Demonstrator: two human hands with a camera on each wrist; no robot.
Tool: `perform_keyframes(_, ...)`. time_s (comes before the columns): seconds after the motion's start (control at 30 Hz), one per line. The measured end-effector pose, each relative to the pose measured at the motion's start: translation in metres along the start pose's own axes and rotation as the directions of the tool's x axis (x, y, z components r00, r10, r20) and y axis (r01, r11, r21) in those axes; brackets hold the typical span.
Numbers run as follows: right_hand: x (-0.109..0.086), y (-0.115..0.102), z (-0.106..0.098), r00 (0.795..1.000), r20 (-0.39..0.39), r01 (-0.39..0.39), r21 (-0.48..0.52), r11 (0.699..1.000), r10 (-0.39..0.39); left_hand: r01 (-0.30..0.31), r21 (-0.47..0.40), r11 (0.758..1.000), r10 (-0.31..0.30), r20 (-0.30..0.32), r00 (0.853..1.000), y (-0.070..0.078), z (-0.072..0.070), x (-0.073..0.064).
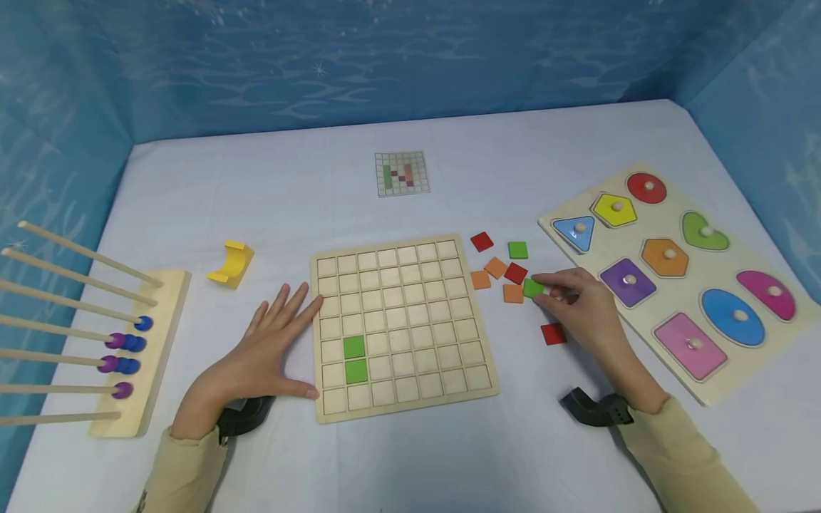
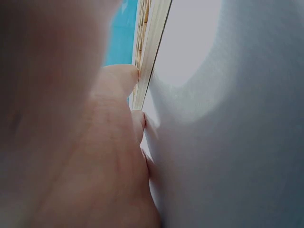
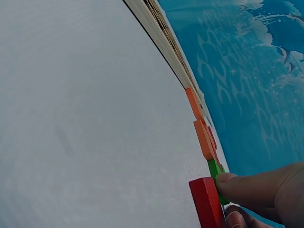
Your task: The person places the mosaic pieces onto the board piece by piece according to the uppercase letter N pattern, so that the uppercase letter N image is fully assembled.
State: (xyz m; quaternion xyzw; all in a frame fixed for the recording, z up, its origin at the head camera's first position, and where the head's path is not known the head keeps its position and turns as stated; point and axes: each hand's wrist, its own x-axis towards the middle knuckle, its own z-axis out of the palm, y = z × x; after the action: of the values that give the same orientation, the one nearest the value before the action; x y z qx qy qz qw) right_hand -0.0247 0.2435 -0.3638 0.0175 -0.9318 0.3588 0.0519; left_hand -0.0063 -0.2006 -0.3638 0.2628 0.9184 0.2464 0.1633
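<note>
A wooden grid board [image 1: 491,377] lies in front of me, with one green tile [image 1: 353,347] directly above another green tile [image 1: 355,370] in its second column. My left hand [image 1: 263,353] rests beside it, fingers spread, index fingertip and thumb tip at the board's left edge. To the right of the board, my right hand [image 1: 586,313] pinches a green square tile [image 1: 531,288] between thumb and index finger. That tile [image 3: 213,169] shows partly behind the thumb in the right wrist view. Around it lie several orange tiles [image 1: 513,293], red tiles [image 1: 482,241] and another green tile [image 1: 517,250].
A small printed pattern card [image 1: 402,174] lies beyond the board. At right is a wooden shape puzzle [image 1: 689,299] with knobbed pieces. On the left stand a yellow curved block [image 1: 232,265] and a peg rack [image 1: 154,342] with blue and purple beads. Blue curtains [image 1: 410,64] border the table.
</note>
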Motion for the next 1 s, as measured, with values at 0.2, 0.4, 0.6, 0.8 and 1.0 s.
perform_keyframes(0.2, -0.001, 0.000, 0.002, 1.000, -0.005, 0.006, 0.003, 1.000, -0.006, 0.000, -0.002, 1.000, 0.000, 0.004, 1.000, 0.000, 0.000, 0.000)
perform_keyframes(0.4, -0.001, 0.002, 0.000, 1.000, 0.002, -0.002, 0.030, 1.000, 0.002, 0.002, -0.006, 1.000, -0.002, 0.008, 1.000, -0.001, 0.000, 0.000)
perform_keyframes(0.6, 0.000, 0.001, -0.008, 0.999, 0.039, -0.021, 0.048, 0.999, 0.019, -0.006, -0.006, 1.000, 0.006, 0.006, 1.000, -0.001, 0.000, -0.001)
perform_keyframes(0.8, 0.008, -0.013, -0.014, 0.997, 0.076, -0.032, 0.107, 0.994, 0.024, 0.002, -0.002, 1.000, -0.002, 0.009, 1.000, 0.000, 0.000, -0.001)
perform_keyframes(1.0, 0.024, -0.032, -0.001, 0.992, 0.118, 0.007, 0.252, 0.968, -0.038, 0.007, 0.008, 1.000, -0.007, 0.012, 1.000, -0.001, 0.000, 0.000)
